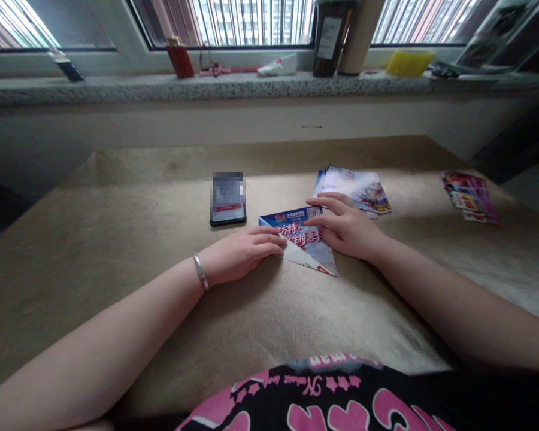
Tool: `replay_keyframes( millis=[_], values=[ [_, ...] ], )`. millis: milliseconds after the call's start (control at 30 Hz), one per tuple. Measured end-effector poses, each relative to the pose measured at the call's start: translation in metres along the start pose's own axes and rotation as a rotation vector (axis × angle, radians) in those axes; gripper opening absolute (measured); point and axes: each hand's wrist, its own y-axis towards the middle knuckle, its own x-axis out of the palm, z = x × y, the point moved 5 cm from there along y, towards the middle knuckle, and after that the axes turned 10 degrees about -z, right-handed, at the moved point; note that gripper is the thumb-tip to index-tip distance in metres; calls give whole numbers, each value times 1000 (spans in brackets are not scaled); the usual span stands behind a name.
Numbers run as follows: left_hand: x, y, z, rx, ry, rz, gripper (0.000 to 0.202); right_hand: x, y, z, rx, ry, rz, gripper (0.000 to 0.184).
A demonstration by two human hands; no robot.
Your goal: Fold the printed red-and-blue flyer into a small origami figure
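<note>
A printed flyer (pixel 314 254) with blue edges and red-and-white lettering lies on the table in front of me, one corner folded over so that its white back shows. My left hand (pixel 245 252) rests at the flyer's left side, its fingertips on the folded edge and its fingers stretched out. Across the right part of the flyer lies my right hand (pixel 348 230), fingers spread on the printed face. Both hands press on the paper without gripping it. Just behind my right hand sits a stack of similar flyers (pixel 357 182), partly covered by the fingers.
A phone (pixel 228 212) lies beyond my left hand. Several colourful leaflets (pixel 471 197) are at the right of the brown-covered table (pixel 117 239). On the stone windowsill (pixel 251 88) stand a red container (pixel 179 58), a dark bottle (pixel 332 42) and a yellow sponge-like block (pixel 409 63).
</note>
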Motion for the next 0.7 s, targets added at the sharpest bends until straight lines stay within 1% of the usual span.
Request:
replay_keyframes(
  millis=[67, 200, 367, 533, 700],
  values=[
    [-2, 0, -1, -23, 71, 15, 28, 0, 0, 2, 14, 5, 0, 27],
    [-5, -2, -3, -133, 235, 27, 25, 3, 0, 3, 35, 63, -35, 18],
    [-6, -3, -3, -185, 282, 41, 24, 7, 0, 7, 71, 132, -91, 16],
    [-5, -5, -8, -314, 298, 37, 31, 9, 0, 11, 91, 156, -104, 18],
    [-5, -9, -14, -445, 339, 135, 44, 10, -1, 10, 50, 176, -94, 21]
  ],
)
